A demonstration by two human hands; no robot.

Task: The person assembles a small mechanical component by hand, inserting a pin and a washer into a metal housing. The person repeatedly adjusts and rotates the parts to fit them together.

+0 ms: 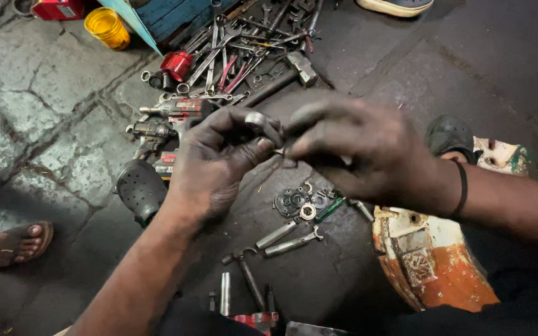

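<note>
a: what do the two grease-blackened hands hold?

b: the left hand point(216, 165) pinches a small round silver metal ring point(256, 119) between thumb and forefinger; its fingers point(258, 148) are curled narrow around it. the right hand point(359, 152) meets it from the other side, fingertips closed on something tiny right against the ring. i cannot tell what that piece is; it is hidden by the fingers.

a: so where does the ring sit?

b: up in the air, at the tips of the left fingers, just touching the right fingertips.

a: and below the fingers?

b: on the dark oily floor point(319, 274), straight under the right fingers, lies a cluster of small dark gears and washers point(299, 203). nearer the wrists lie two silver steel pins point(284, 239) side by side, and a small hammer point(244, 274).

a: beyond the fingers?

b: a heap of steel wrenches and spanners point(231, 56), a red cylindrical part point(177, 64), and a yellow plastic cup point(107, 27) farther off to the left. under the right forearm is a rusty orange and white metal shell point(431, 261). a black band point(462, 186) circles the right wrist.
</note>
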